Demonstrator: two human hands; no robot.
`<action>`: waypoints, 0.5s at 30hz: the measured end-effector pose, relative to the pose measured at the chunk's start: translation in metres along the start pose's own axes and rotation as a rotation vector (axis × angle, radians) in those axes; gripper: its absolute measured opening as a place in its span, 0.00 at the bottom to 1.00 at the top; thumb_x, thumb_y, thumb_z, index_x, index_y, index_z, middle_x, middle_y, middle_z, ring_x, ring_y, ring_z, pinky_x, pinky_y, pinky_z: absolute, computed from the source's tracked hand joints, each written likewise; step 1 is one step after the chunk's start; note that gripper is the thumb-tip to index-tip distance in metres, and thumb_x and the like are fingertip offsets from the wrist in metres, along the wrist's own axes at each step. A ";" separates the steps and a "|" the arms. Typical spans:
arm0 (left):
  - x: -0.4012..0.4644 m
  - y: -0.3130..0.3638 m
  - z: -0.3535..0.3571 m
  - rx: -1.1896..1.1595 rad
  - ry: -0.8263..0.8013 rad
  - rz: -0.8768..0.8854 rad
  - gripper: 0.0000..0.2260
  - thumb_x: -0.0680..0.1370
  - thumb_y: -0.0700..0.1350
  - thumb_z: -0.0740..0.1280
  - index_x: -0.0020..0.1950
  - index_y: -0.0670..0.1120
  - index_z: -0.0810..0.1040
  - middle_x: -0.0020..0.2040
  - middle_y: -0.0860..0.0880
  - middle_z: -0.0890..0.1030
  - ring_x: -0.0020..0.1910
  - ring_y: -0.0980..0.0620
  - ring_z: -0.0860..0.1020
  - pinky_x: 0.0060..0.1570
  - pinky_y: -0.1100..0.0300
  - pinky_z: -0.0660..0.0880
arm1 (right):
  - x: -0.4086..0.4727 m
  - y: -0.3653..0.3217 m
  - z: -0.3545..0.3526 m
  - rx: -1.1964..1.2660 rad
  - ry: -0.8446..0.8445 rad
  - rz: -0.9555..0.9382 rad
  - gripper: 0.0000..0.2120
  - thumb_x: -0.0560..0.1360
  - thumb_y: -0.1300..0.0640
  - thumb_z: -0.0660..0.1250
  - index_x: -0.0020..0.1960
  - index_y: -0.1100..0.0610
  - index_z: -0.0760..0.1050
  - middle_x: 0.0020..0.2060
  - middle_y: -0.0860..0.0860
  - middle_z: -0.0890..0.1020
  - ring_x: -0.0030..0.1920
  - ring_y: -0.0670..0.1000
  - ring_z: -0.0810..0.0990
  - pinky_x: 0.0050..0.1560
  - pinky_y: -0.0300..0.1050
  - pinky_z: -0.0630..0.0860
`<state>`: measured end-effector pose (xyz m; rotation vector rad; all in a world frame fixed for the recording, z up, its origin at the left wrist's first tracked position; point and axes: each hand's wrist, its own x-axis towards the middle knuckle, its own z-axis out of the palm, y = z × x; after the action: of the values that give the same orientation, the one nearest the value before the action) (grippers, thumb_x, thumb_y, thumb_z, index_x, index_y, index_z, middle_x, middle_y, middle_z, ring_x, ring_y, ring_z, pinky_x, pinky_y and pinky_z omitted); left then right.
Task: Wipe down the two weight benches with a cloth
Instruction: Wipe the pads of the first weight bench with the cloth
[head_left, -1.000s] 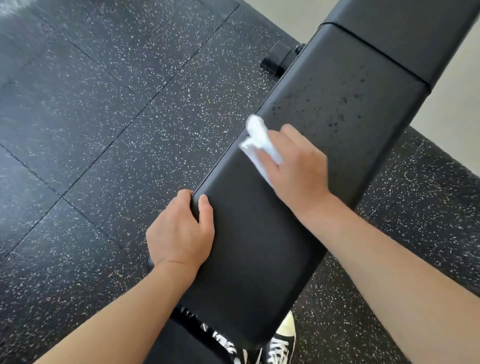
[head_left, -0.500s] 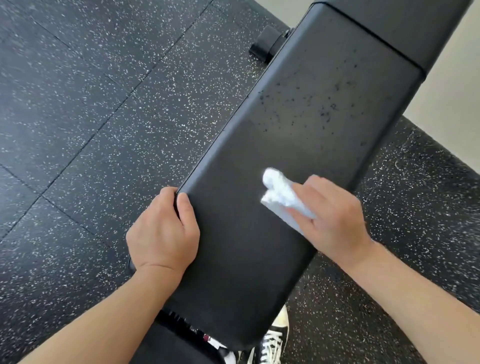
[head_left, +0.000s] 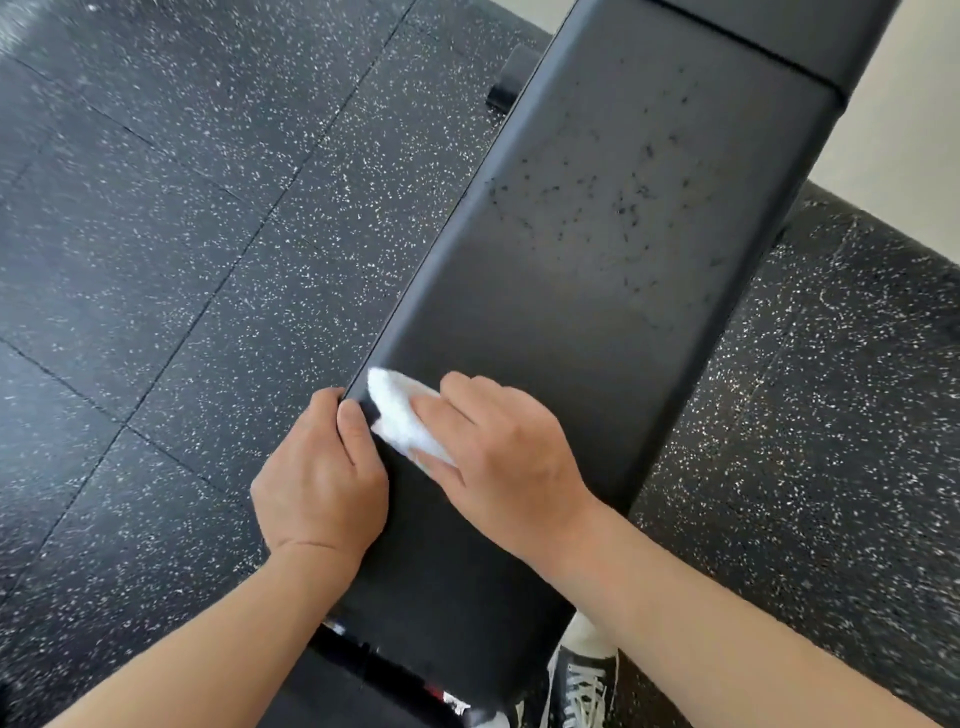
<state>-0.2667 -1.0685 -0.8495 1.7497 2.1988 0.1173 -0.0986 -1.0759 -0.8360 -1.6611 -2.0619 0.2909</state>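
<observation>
Head view: right hand (head_left: 511, 457) presses white cloth (head_left: 402, 421) flat-fingered onto black bench (head_left: 597, 270); left hand (head_left: 322, 478) grips the bench's edge.

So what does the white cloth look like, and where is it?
The cloth is small, white and soft-looking, folded or bunched into a pad. It lies flat on the black bench, near its left edge. The right hand presses it down with straight fingers on top, covering part of it. The left hand grips the bench edge right beside it.
</observation>
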 end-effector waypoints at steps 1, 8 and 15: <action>-0.001 0.000 -0.001 -0.015 0.010 0.000 0.14 0.83 0.58 0.45 0.48 0.54 0.66 0.32 0.58 0.67 0.33 0.44 0.67 0.37 0.52 0.62 | -0.014 0.012 -0.011 -0.008 0.022 -0.050 0.13 0.83 0.50 0.67 0.44 0.57 0.82 0.35 0.52 0.73 0.33 0.54 0.71 0.33 0.51 0.71; 0.000 0.002 -0.002 0.024 0.011 -0.005 0.15 0.82 0.58 0.45 0.50 0.53 0.68 0.32 0.59 0.65 0.35 0.43 0.67 0.38 0.51 0.62 | 0.057 0.066 -0.017 -0.093 0.226 0.269 0.15 0.82 0.41 0.67 0.52 0.53 0.83 0.37 0.51 0.74 0.34 0.55 0.74 0.30 0.49 0.73; -0.001 0.001 0.000 0.027 0.028 0.022 0.14 0.82 0.59 0.44 0.45 0.55 0.64 0.32 0.58 0.67 0.34 0.43 0.66 0.37 0.51 0.61 | 0.091 -0.011 0.040 -0.158 -0.108 0.011 0.13 0.86 0.48 0.54 0.66 0.44 0.74 0.48 0.46 0.69 0.50 0.50 0.76 0.42 0.45 0.63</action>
<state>-0.2658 -1.0694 -0.8487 1.7976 2.2111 0.1192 -0.1411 -0.9863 -0.8450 -1.7849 -2.2066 0.2313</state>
